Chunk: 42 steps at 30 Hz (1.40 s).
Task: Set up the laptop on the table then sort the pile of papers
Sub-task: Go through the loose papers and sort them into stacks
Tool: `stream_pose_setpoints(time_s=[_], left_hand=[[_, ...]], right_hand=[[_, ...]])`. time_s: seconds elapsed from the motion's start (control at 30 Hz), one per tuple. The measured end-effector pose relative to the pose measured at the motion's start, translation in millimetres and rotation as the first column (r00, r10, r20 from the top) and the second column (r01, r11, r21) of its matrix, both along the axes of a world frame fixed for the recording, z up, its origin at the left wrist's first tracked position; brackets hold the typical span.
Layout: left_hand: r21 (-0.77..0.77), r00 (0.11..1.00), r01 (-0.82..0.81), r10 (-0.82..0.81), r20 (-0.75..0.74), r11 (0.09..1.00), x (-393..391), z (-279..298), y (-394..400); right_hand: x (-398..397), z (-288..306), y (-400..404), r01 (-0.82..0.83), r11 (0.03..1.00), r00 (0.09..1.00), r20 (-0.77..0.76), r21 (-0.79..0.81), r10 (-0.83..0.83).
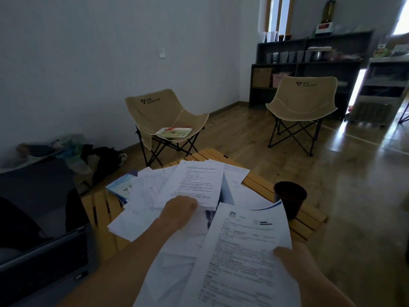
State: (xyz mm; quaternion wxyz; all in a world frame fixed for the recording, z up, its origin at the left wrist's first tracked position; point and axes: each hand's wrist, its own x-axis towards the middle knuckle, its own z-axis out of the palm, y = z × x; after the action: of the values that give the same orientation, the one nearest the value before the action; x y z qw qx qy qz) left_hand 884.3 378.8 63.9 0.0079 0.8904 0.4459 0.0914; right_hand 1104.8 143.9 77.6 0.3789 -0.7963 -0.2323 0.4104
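A loose pile of papers [150, 193] covers the middle of the wooden slat table [309, 220]. My left hand [179, 212] pinches the near edge of a thin printed stack [197, 185] lying on top of that pile. My right hand [294, 262] grips the right edge of several printed sheets [239, 258], lifted and tilted toward me. The open laptop [44, 258] stands on the table's near left, its dark screen facing me and its keyboard partly out of frame.
A dark cup [290, 199] stands on the table's right side, close behind the lifted sheets. A light blue booklet [120, 187] lies at the pile's left. Two beige folding chairs [166, 120] [303, 107] stand beyond the table, one carrying a tray. Dark shelves line the back wall.
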Motion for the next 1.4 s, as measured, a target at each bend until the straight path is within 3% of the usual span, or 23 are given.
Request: stream_pose_setpoints(time_s=[0.23,0.33,0.43,0.5,0.6,0.67,0.73,0.77,0.83,0.9,1.0,1.13,1.27,1.4], left_hand=[[0.245,0.996,0.013,-0.034,0.08,0.97,-26.9,0.5,-28.2],[0.187,0.992,0.019,-0.042,0.117,0.982,-33.6,10.8,-50.7],[0.016,0.972,-0.024,0.02,0.232,1.0,-42.8,25.1,-67.3],[0.074,0.938,-0.077,0.047,0.344,0.994,-49.5,39.3,-81.1],[0.161,0.924,-0.076,0.008,0.383,0.984,-63.0,58.9,-120.7],[0.044,0.937,0.095,-0.104,0.334,0.994,-73.1,63.9,-144.3],[-0.269,0.927,0.208,-0.101,0.362,0.941,-85.0,59.3,-152.8],[-0.376,0.915,0.184,-0.018,0.404,0.908,-92.3,53.8,-149.1],[-0.38,0.874,-0.094,0.259,0.412,0.92,-106.0,35.5,-128.5],[-0.476,0.784,-0.321,0.512,0.352,0.819,-116.5,16.3,-111.0],[-0.719,0.643,-0.262,0.672,0.368,0.644,-117.6,-5.5,-94.3],[-0.684,0.556,-0.243,0.677,0.483,0.688,-106.1,-11.4,-88.0],[-0.582,0.567,-0.249,0.604,0.56,0.774,-107.3,1.8,-92.0],[-0.596,0.554,-0.143,0.563,0.613,0.79,-112.5,19.0,-102.1]], right_hand=[[-19.1,9.7,-0.6,0.027,0.996,1.0,0.014,0.082,-0.028],[-22.5,16.0,-6.6,0.041,0.992,0.998,0.04,0.12,-0.046],[-25.4,19.6,-12.1,0.008,0.989,0.997,0.08,0.149,-0.02],[-27.0,19.8,-16.5,-0.025,0.989,0.996,0.092,0.147,0.011],[-28.6,18.4,-22.2,-0.119,0.986,0.989,0.097,0.114,0.109],[-27.5,18.5,-24.8,-0.167,0.982,0.982,0.101,0.088,0.158],[-27.4,20.5,-28.7,-0.217,0.975,0.972,0.099,0.051,0.211],[-27.8,21.5,-30.5,-0.234,0.971,0.969,0.095,0.045,0.229],[-29.9,22.3,-32.0,-0.251,0.966,0.965,0.085,0.053,0.247],[-31.1,21.7,-31.7,-0.252,0.965,0.966,0.075,0.07,0.247],[-34.3,16.7,-28.4,-0.247,0.964,0.969,-0.003,0.102,0.249],[-44.5,9.5,-20.7,-0.238,0.966,0.966,-0.077,0.098,0.246],[-47.9,1.4,-14.4,-0.203,0.973,0.965,-0.145,0.106,0.217],[-52.3,-5.4,-7.2,-0.129,0.983,0.964,-0.215,0.128,0.155]])
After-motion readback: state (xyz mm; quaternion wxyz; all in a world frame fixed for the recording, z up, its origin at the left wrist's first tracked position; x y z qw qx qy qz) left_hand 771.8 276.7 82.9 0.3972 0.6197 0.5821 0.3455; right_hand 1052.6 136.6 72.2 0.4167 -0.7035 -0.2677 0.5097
